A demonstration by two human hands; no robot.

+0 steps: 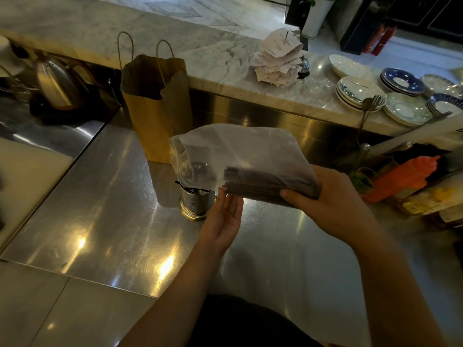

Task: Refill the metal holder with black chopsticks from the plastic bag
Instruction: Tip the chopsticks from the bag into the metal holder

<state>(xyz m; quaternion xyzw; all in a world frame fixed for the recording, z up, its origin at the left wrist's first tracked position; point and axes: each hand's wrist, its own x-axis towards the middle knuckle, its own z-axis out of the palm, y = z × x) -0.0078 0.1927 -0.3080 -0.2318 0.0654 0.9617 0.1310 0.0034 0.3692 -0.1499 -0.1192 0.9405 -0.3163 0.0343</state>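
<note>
A cloudy plastic bag [233, 149] hangs in the air over the steel counter, its open mouth to the left. Inside it lies a bundle of black chopsticks [260, 182], roughly level. My right hand [325, 201] grips the bag's right end around the bundle. My left hand [224, 216] is palm up below the bag, fingers apart, fingertips touching the underside near the chopstick tips. The round metal holder [196, 202] stands on the counter just left of my left hand, under the bag's mouth, with a few dark pieces showing at its top.
A brown paper bag [156, 106] stands behind the holder. A metal kettle [56, 83] sits at the far left. Stacks of plates [360, 92] and a pile of receipts [278, 58] rest on the marble ledge. An orange object [400, 177] and bottles crowd the right.
</note>
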